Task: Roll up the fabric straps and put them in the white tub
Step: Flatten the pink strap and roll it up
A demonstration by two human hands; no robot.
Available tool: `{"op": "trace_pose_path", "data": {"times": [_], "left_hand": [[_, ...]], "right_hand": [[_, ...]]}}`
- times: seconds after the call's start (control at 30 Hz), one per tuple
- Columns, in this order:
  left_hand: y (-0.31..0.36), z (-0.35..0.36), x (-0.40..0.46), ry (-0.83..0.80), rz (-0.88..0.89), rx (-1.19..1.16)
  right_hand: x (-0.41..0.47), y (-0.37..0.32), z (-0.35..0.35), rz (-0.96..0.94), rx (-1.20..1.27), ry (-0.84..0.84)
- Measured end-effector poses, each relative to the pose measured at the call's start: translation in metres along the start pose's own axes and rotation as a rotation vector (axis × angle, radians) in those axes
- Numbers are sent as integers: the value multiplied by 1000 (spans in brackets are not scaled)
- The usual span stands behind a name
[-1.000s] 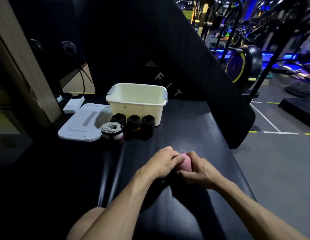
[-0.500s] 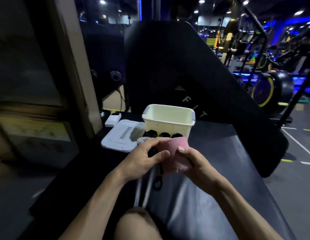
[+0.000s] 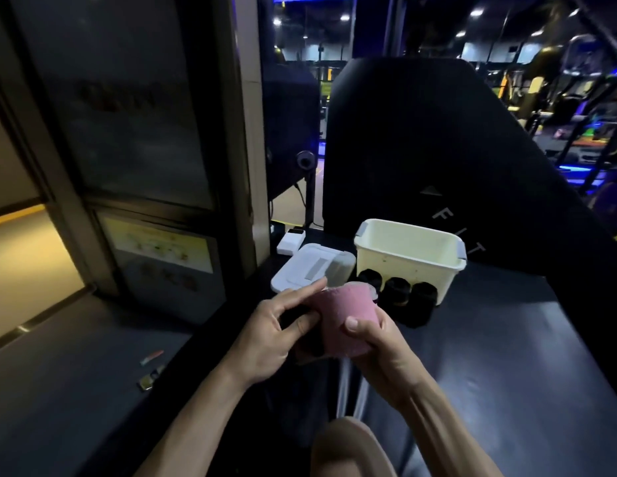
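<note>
Pink strap roll [image 3: 345, 321] at frame centre, gripped by left hand [image 3: 265, 339] and right hand [image 3: 379, 349]. White tub [image 3: 408, 259] further up, right of centre.

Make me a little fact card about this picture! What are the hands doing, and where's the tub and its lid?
left hand: fingers on the pink strap roll
right hand: grips the same roll
white tub: on the black bench, open
lid: flat, left of the tub
black rolls: three, in front of the tub, not inside
</note>
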State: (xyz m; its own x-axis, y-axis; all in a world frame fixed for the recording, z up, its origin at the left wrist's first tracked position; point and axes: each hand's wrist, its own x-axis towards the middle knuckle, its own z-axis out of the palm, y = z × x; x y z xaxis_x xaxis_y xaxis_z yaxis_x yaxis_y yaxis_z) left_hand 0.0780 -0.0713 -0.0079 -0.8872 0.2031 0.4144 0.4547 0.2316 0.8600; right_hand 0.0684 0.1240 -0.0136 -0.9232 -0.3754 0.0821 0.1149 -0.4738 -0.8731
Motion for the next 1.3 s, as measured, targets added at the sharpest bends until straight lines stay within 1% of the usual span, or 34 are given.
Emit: {"op": "trace_pose_path", "data": {"times": [0.13, 0.37, 0.5, 0.57, 0.63, 0.7, 0.8, 0.87, 1.0, 1.17, 1.3], "left_hand": [[-9, -17, -6, -24, -16, -7], [-16, -55, -10, -25, 4, 75], [-17, -83, -12, -16, -2, 123], [-18, -96, -14, 15, -2, 154], [-22, -107, -16, 58, -13, 184], [-28, -116, -19, 104, -26, 226], [-39, -124, -20, 142, -35, 298], [-42, -122, -20, 163, -24, 306], [-44, -105, -20, 152, 3, 273], [-49, -94, -13, 181, -59, 149], [-47, -95, -11, 194, -40, 112]], "right_hand": [[11, 11, 14, 22, 14, -32], [35, 31, 42, 37, 82, -111], [51, 47, 63, 152, 209, -230], [62, 56, 73, 167, 224, -233], [72, 65, 79, 132, 179, -191], [79, 74, 81, 93, 87, -128], [84, 89, 81, 58, -60, -74], [83, 93, 78, 54, -139, -82], [75, 86, 67, -31, -424, -152], [70, 79, 53, -121, -393, -115], [69, 79, 50, -150, -306, -55]]}}
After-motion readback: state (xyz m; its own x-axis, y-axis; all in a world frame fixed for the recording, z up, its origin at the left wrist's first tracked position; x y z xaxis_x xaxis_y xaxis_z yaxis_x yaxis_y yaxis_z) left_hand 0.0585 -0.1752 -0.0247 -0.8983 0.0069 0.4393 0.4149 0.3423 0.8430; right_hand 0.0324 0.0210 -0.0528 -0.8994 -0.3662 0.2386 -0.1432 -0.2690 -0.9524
